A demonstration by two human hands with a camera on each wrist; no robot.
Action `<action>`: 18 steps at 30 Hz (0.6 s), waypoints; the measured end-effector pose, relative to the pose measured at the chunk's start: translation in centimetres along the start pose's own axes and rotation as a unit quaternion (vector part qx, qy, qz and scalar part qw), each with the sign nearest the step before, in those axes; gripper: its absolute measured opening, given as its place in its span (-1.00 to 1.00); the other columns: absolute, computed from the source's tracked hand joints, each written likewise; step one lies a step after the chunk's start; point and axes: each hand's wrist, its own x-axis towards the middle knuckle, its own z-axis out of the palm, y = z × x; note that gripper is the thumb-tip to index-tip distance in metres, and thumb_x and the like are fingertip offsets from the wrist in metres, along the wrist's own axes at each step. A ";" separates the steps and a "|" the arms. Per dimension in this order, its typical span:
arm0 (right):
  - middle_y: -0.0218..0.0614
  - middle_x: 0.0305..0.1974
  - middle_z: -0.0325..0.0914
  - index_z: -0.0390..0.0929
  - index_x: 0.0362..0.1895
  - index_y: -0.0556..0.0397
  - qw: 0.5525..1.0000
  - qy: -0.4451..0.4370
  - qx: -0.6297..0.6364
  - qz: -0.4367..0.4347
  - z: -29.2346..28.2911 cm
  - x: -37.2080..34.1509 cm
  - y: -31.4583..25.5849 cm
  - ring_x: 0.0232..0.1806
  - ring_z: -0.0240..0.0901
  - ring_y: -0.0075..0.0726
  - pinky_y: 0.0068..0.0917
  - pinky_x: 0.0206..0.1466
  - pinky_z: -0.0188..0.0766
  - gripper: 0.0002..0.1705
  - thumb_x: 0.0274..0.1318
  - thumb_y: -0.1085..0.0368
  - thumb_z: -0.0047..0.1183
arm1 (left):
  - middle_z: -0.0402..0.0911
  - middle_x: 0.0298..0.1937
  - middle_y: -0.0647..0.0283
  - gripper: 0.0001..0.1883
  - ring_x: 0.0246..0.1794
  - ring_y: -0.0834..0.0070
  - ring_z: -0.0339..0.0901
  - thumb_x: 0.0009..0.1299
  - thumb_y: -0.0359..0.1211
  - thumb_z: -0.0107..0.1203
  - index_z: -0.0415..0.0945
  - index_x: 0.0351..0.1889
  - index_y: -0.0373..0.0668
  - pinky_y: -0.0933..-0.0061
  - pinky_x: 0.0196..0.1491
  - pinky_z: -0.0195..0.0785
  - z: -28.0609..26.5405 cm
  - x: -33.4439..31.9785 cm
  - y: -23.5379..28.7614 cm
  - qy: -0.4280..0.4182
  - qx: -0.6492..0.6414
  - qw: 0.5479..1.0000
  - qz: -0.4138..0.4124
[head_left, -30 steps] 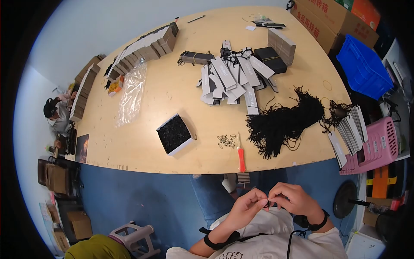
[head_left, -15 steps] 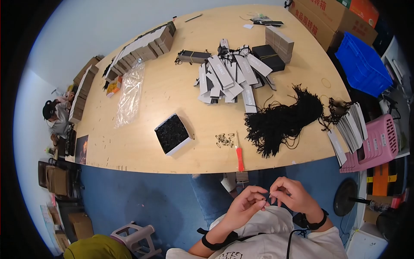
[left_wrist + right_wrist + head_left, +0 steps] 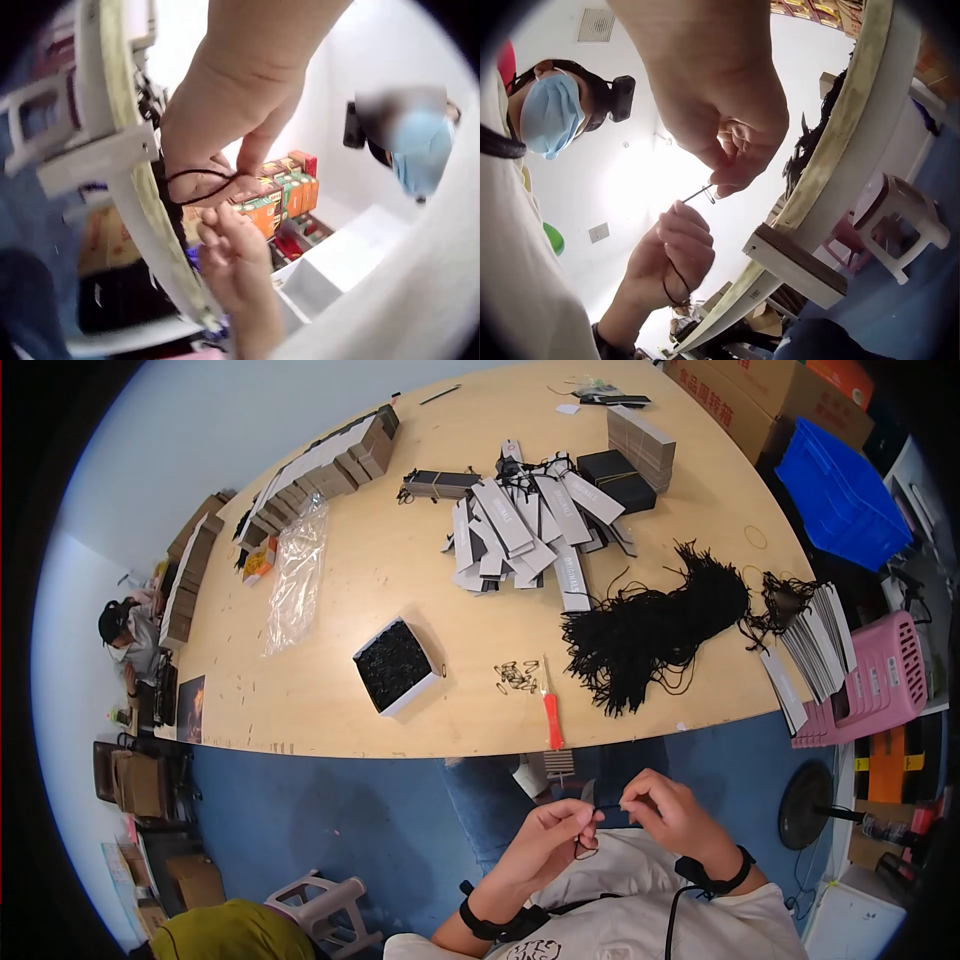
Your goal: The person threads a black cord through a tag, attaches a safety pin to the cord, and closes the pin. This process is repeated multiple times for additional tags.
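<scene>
Held up over the lap, a thin black cord (image 3: pixel 696 196) stretches between the two hands. My left hand (image 3: pixel 548 840) grips the cord, and its loop (image 3: pixel 199 176) hangs out below the fingers. Across from it, my right hand (image 3: pixel 678 815) pinches the other end with thumb and forefinger. A small wire pin (image 3: pixel 709 195) sits on the cord right at the right fingertips. On the table lie several similar wire pins (image 3: pixel 517 677), beside a red-handled awl (image 3: pixel 552 720). A large bundle of black cords (image 3: pixel 650 630) is behind them.
A white box (image 3: pixel 398 665) full of small black pieces stands on the table (image 3: pixel 300 705). Grey hang tags (image 3: pixel 530 530) are piled further back, with more tags (image 3: pixel 815 650) at the right edge by a pink basket (image 3: pixel 880 680). A plastic stool (image 3: pixel 330 910) stands on the floor.
The hands, close together a second ago, have drawn slightly apart with the cord now taut between them. The cord's loop now shows below my left hand.
</scene>
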 end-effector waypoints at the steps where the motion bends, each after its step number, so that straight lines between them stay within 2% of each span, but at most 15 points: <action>1: -0.20 -0.35 0.48 0.38 -0.23 0.16 0.998 0.004 -0.035 -0.043 0.3 0.1 0.0 -0.46 0.51 -0.28 -0.46 -0.49 0.40 -0.84 0.12 0.54 0.07 | 0.66 -0.27 0.30 -0.85 -0.30 0.62 0.54 0.40 -0.43 0.17 0.60 -0.12 -0.29 0.57 -0.27 0.40 0.5 0.2 -0.1 0.023 -0.036 0.999 0.009; 2: -0.17 -0.36 0.48 0.38 -0.23 0.15 0.994 0.008 -0.070 -0.086 0.6 0.2 -0.1 -0.46 0.52 -0.18 -0.41 -0.48 0.40 -0.81 0.08 0.56 0.09 | 0.66 -0.24 0.29 -0.84 -0.29 0.61 0.54 0.39 -0.43 0.18 0.61 -0.11 -0.28 0.54 -0.26 0.41 0.8 0.4 -0.2 0.046 -0.071 0.996 0.017; 3: -0.17 -0.36 0.48 0.38 -0.23 0.15 0.994 0.010 -0.070 -0.086 0.7 0.2 -0.2 -0.46 0.52 -0.18 -0.41 -0.48 0.40 -0.81 0.08 0.56 0.09 | 0.66 -0.24 0.29 -0.84 -0.29 0.61 0.54 0.39 -0.43 0.18 0.61 -0.11 -0.28 0.54 -0.26 0.41 1.0 0.6 -0.6 0.045 -0.070 0.996 0.016; 5: -0.17 -0.37 0.49 0.38 -0.23 0.14 0.989 0.012 -0.098 -0.112 0.9 0.3 -0.3 -0.46 0.52 -0.09 -0.37 -0.47 0.42 -0.80 0.07 0.55 0.10 | 0.68 -0.26 0.26 -0.82 -0.32 0.59 0.54 0.37 -0.44 0.20 0.64 -0.10 -0.26 0.54 -0.26 0.43 1.1 0.9 -1.3 0.142 0.135 0.974 0.114; 6: -0.17 -0.37 0.49 0.38 -0.23 0.14 0.989 0.013 -0.097 -0.112 0.9 0.2 -0.3 -0.46 0.52 -0.09 -0.37 -0.47 0.42 -0.80 0.07 0.55 0.10 | 0.68 -0.26 0.26 -0.82 -0.32 0.59 0.54 0.37 -0.44 0.20 0.64 -0.10 -0.26 0.54 -0.26 0.43 0.9 0.9 -1.5 0.142 0.136 0.974 0.113; 7: -0.18 -0.38 0.49 0.37 -0.24 0.14 0.988 0.016 -0.103 -0.110 0.9 0.3 -0.2 -0.47 0.52 -0.08 -0.36 -0.48 0.42 -0.81 0.07 0.54 0.09 | 0.68 -0.28 0.24 -0.83 -0.34 0.58 0.54 0.34 -0.45 0.22 0.66 -0.13 -0.26 0.56 -0.27 0.43 0.5 0.9 -1.6 0.137 0.326 0.914 0.198; 8: -0.19 -0.38 0.49 0.37 -0.25 0.14 0.988 0.019 -0.108 -0.109 1.0 0.3 -0.1 -0.48 0.53 -0.08 -0.36 -0.49 0.42 -0.82 0.08 0.53 0.09 | 0.68 -0.30 0.22 -0.83 -0.35 0.57 0.54 0.31 -0.47 0.24 0.67 -0.15 -0.25 0.58 -0.28 0.43 0.3 0.9 -1.7 0.126 0.500 0.812 0.274; 9: -0.19 -0.38 0.49 0.37 -0.25 0.14 0.988 0.019 -0.108 -0.109 0.9 0.3 -0.2 -0.48 0.53 -0.08 -0.36 -0.49 0.42 -0.82 0.08 0.53 0.09 | 0.68 -0.30 0.22 -0.83 -0.35 0.57 0.54 0.31 -0.47 0.24 0.67 -0.15 -0.25 0.58 -0.28 0.43 0.8 0.8 -1.4 0.125 0.500 0.812 0.273; 11: -0.19 -0.40 0.48 0.37 -0.25 0.13 0.989 0.017 -0.117 -0.089 0.4 0.6 -0.3 -0.50 0.52 -0.07 -0.36 -0.50 0.41 -0.84 0.10 0.52 0.07 | 0.67 -0.35 0.19 -0.81 -0.40 0.56 0.53 0.26 -0.49 0.27 0.67 -0.16 -0.25 0.62 -0.32 0.41 2.1 0.7 -0.7 0.131 0.576 0.745 0.310; 15: -0.18 -0.40 0.48 0.37 -0.25 0.13 0.987 0.009 -0.125 -0.102 0.2 0.8 -0.6 -0.51 0.50 -0.06 -0.35 -0.51 0.40 -0.85 0.11 0.49 0.07 | 0.67 -0.34 0.24 -0.85 -0.41 0.59 0.53 0.28 -0.49 0.26 0.67 -0.19 -0.24 0.64 -0.35 0.39 0.8 0.8 -1.6 0.139 0.556 0.763 0.297; 17: -0.18 -0.39 0.48 0.37 -0.24 0.13 0.989 0.015 -0.113 -0.095 0.2 0.8 -0.4 -0.49 0.51 -0.06 -0.35 -0.49 0.40 -0.85 0.12 0.49 0.07 | 0.67 -0.33 0.28 -0.86 -0.40 0.63 0.52 0.31 -0.48 0.24 0.65 -0.18 -0.27 0.63 -0.31 0.40 0.0 0.9 -2.4 0.141 0.385 0.873 0.265; 18: -0.18 -0.39 0.48 0.37 -0.24 0.13 0.989 0.015 -0.114 -0.095 0.1 0.7 -0.3 -0.49 0.51 -0.06 -0.35 -0.49 0.40 -0.85 0.12 0.49 0.07 | 0.67 -0.33 0.28 -0.86 -0.40 0.63 0.52 0.31 -0.48 0.24 0.65 -0.18 -0.27 0.63 -0.31 0.40 0.3 0.9 -2.2 0.141 0.385 0.873 0.265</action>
